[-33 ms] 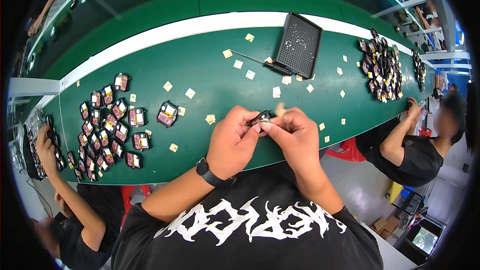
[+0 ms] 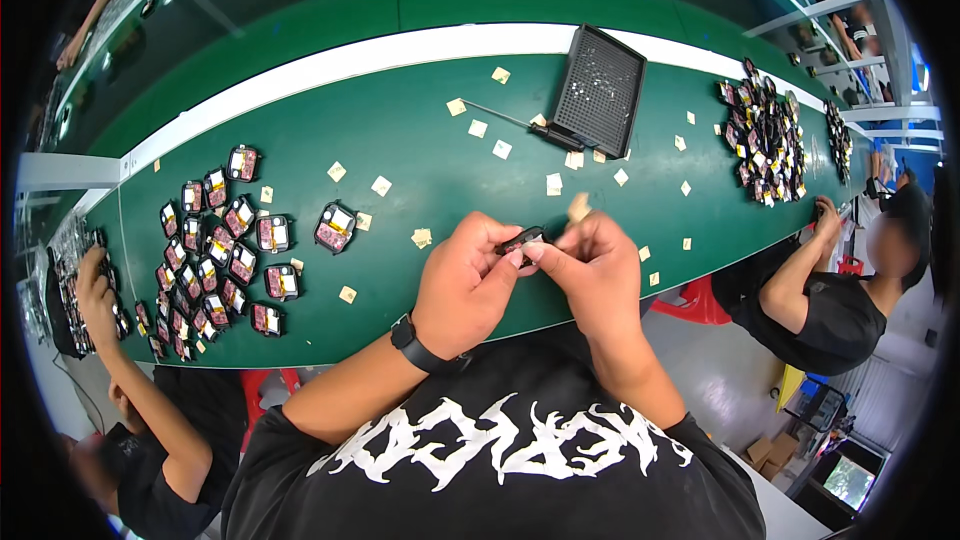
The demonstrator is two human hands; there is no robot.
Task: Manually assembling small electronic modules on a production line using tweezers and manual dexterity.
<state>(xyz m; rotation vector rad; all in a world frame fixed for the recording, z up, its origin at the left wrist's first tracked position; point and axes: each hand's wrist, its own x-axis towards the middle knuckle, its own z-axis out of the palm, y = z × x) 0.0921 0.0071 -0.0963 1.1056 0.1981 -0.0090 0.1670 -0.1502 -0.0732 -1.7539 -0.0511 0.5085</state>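
Observation:
Between my two hands, just above the table's near edge, is a small black device [image 2: 524, 238] with a rounded casing, partly covered by fingers. My left hand [image 2: 468, 270] is closed, its thumb and fingers gripping the device from the left. From the right, my right hand [image 2: 598, 265] presses thumb and fingertips against the device, where a pale spot shows. A small beige paper piece [image 2: 579, 207] sticks up above the right index finger; how it is held is hidden. To the left lies a single black device [image 2: 335, 227] with a pinkish board, white part and yellow tape.
Many similar devices [image 2: 220, 246] cluster at the left, and another heap [image 2: 764, 135] lies at the right. A black perforated tray [image 2: 599, 90] stands at the back, a screwdriver [image 2: 510, 117] beside it. Beige paper squares [image 2: 381, 186] dot the green table [image 2: 420, 140]. Co-workers sit on both sides.
The beige paper piece above my right index finger now stands higher and farther right. My right fingers have shifted slightly against the device; my left hand stays nearly in place.

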